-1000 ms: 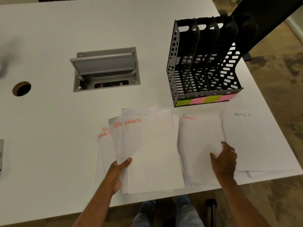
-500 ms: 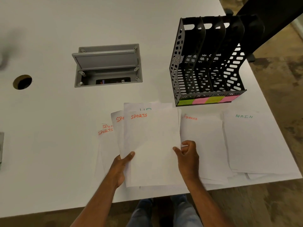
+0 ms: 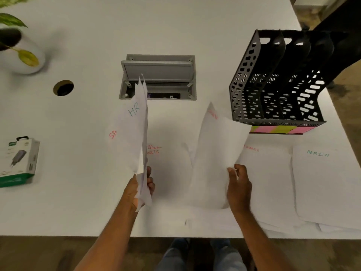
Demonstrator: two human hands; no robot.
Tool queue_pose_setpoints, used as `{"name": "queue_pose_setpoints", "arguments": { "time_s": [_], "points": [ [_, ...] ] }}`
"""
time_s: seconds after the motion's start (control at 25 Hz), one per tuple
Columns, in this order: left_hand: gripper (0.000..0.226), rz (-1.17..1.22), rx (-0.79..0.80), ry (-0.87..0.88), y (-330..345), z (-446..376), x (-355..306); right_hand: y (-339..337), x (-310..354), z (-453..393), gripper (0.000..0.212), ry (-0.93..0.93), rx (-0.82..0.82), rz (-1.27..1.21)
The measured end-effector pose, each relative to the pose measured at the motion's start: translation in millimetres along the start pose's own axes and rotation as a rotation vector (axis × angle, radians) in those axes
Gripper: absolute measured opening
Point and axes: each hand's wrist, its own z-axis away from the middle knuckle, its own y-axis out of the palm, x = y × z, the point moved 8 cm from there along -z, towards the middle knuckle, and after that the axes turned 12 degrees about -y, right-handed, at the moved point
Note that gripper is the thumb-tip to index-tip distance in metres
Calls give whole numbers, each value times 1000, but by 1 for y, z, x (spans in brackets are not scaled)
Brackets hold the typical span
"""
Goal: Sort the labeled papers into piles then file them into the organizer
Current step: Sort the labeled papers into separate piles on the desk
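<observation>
My left hand (image 3: 143, 187) grips a small stack of papers (image 3: 130, 133) held up off the table; HR in green and part of SPORTS in red show on them. My right hand (image 3: 239, 184) holds a single SPORTS sheet (image 3: 216, 153) by its right edge, lifted and tilted. Flat on the white table (image 3: 78, 202) lie a SPORTS pile (image 3: 170, 163) between my hands, a FINANCE pile (image 3: 267, 182) and an ADMIN pile (image 3: 324, 182) to the right. The black organizer (image 3: 277, 83) with several slots and coloured tabs stands behind the piles at the right.
A grey cable box (image 3: 158, 77) with its lid raised is set into the table's middle. A round cable hole (image 3: 63, 88) and a white plant pot (image 3: 21, 53) sit at the left, with a green and white boxed charger (image 3: 18, 163) nearer. The table's front edge is just under my wrists.
Both hands lifted the papers off the table. My right hand pulled the top SPORTS sheet away to the right while my left hand raised the remaining stack, showing an HR sheet.
</observation>
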Motion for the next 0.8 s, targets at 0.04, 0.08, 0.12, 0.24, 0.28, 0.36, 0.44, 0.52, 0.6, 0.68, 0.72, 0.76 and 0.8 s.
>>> {"name": "queue_pose_setpoints", "arguments": {
  "time_s": [0.04,0.08,0.12,0.24,0.28,0.36,0.44,0.52,0.6,0.68,0.72,0.76,0.8],
  "points": [
    [54,-8,-4,14,-3,4,-7,19,4,10,9,-10,50,12],
    [53,-10,4,24,-6,6,-12,38,6,22,9,-15,98,16],
    [47,9,11,29,-7,8,-15,57,7,35,9,-14,143,24],
    [31,130,4,54,-15,9,-18,99,10,67,10,-37,234,71],
    [32,135,10,53,-18,9,-17,107,13,74,12,-49,255,80],
    [36,96,21,47,-25,7,-12,119,11,82,23,-30,316,40],
    [38,-17,-56,70,-35,5,-7,122,5,82,28,53,389,-88],
    [42,-158,-189,89,-45,3,-2,108,6,74,13,173,325,-300],
    [47,-238,-235,89,-47,0,6,78,11,50,10,168,137,-316],
    [50,-264,-238,94,-46,-4,14,44,16,28,15,178,-57,-328],
    [50,-265,-237,98,-46,-5,17,31,19,19,17,198,-135,-389],
    [49,-266,-235,100,-44,-7,20,20,21,12,16,200,-177,-418],
    [50,-268,-237,97,-41,-9,23,13,24,7,14,191,-177,-441]
  ]
}}
